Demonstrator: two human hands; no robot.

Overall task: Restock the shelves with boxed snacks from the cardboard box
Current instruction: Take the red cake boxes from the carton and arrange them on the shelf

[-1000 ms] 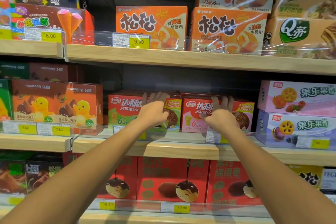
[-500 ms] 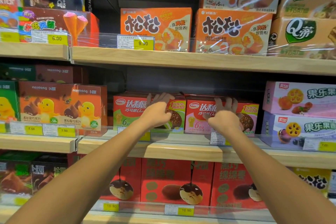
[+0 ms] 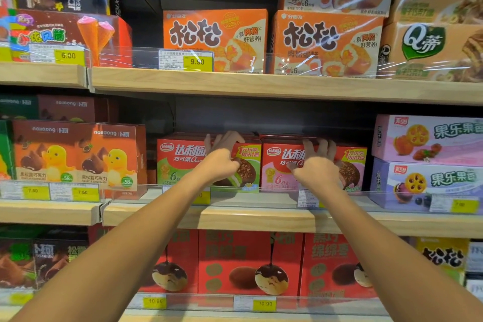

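Observation:
Two red choco-pie boxes stand side by side on the middle shelf (image 3: 251,219). The left box (image 3: 180,165) has a green front and the right box (image 3: 277,172) a pink front. My left hand (image 3: 222,159) grips the green box, fingers hooked over its top edge and thumb on its face. My right hand (image 3: 317,167) holds the pink box the same way. Both boxes sit upright behind the clear shelf guard. No cardboard box is in view.
Orange duck-print boxes (image 3: 78,157) stand to the left, and pink and purple fruit-biscuit boxes (image 3: 428,162) are stacked to the right. Orange cake boxes (image 3: 217,42) fill the shelf above. Red boxes (image 3: 251,264) line the shelf below. Dark open space lies above the two choco-pie boxes.
Both hands stay on the two boxes in the same grip. The view has shifted slightly, and the boxes show no clear movement on the shelf.

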